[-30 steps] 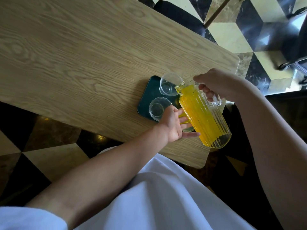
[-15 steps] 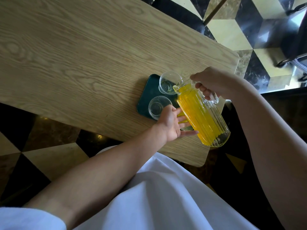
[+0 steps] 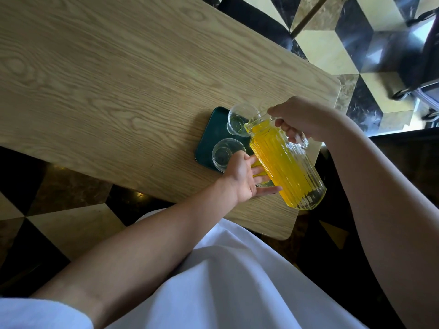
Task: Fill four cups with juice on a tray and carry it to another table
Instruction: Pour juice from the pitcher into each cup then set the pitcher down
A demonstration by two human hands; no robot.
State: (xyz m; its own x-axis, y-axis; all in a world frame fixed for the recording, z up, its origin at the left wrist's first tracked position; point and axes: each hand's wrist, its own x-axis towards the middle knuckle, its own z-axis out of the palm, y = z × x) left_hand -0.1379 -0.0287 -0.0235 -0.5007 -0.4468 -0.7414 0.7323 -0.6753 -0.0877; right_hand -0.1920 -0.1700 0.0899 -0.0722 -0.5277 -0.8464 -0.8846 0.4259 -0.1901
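A dark green tray [image 3: 211, 136] lies near the front right corner of the wooden table [image 3: 118, 79]. Two clear cups stand on its left half: the far cup [image 3: 237, 121] and the near cup [image 3: 224, 154], both without juice. My right hand [image 3: 301, 118] grips the handle of a ribbed glass pitcher [image 3: 285, 162] of yellow juice, tilted with its spout at the far cup's rim. My left hand [image 3: 244, 176] rests by the near cup, fingers spread toward a cup with juice [image 3: 264, 182] mostly hidden under the pitcher.
The table's right edge and front corner [image 3: 288, 233] lie close to the tray. A dark chair [image 3: 256, 17] stands beyond the table. The floor has black, cream and gold tiles [image 3: 332, 51]. My white garment [image 3: 225, 281] fills the lower view.
The pitcher has shifted slightly toward the far cup and tipped a little more. My left hand has hardly moved.
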